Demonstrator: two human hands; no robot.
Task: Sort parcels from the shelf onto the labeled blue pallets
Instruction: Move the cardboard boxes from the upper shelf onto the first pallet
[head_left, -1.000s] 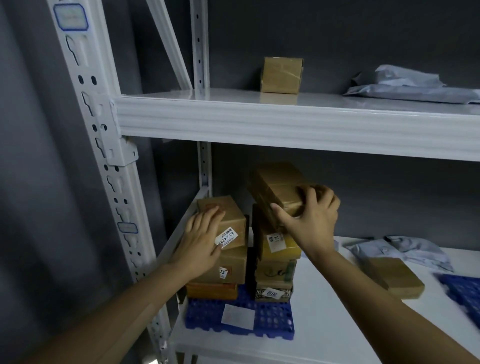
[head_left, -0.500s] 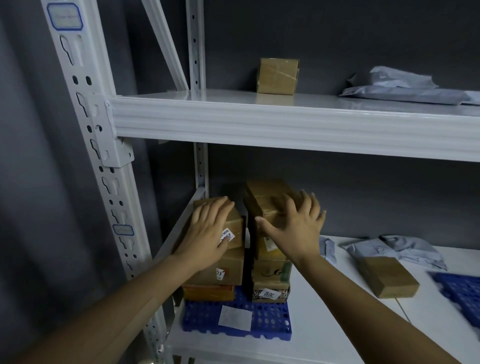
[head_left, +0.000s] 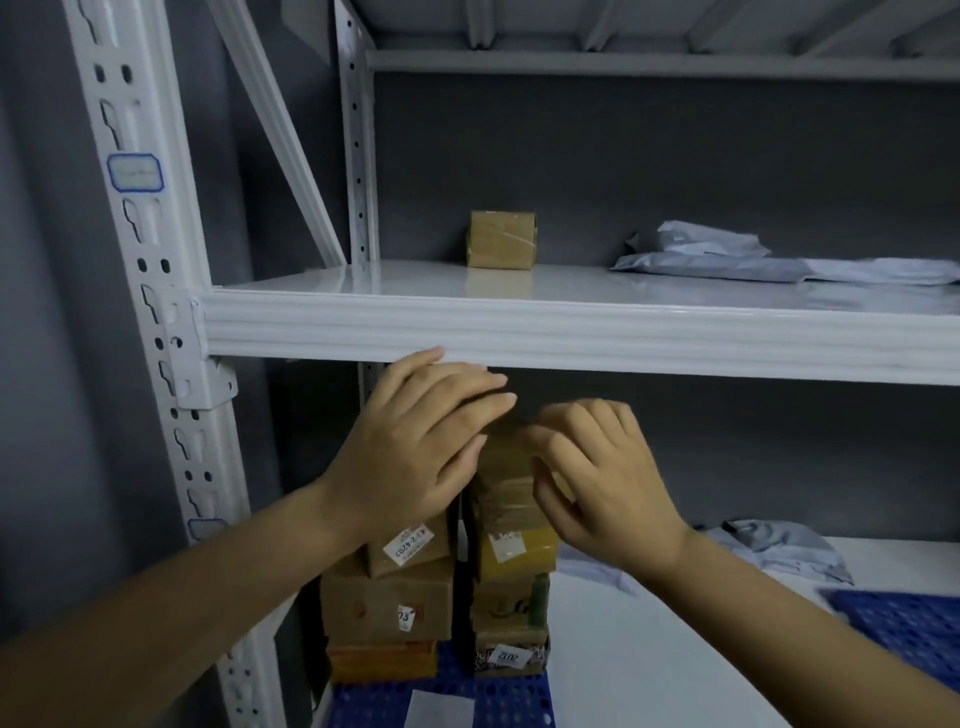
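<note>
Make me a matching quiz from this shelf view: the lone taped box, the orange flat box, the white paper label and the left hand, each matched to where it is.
Things:
1. lone taped box
2. orange flat box
3. white paper label
4. left hand

Places:
A. on the blue pallet
B. on the upper shelf
C. top of the left stack
D. bottom of the left stack

Pairs: 1-B, 2-D, 3-A, 4-C

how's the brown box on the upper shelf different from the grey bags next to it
The brown box is rigid, squared and taped; the grey bags are soft, crumpled and lie flat. The box sits left of the bags, which run off the right edge. Both rest on the upper shelf, toward its back.
</note>
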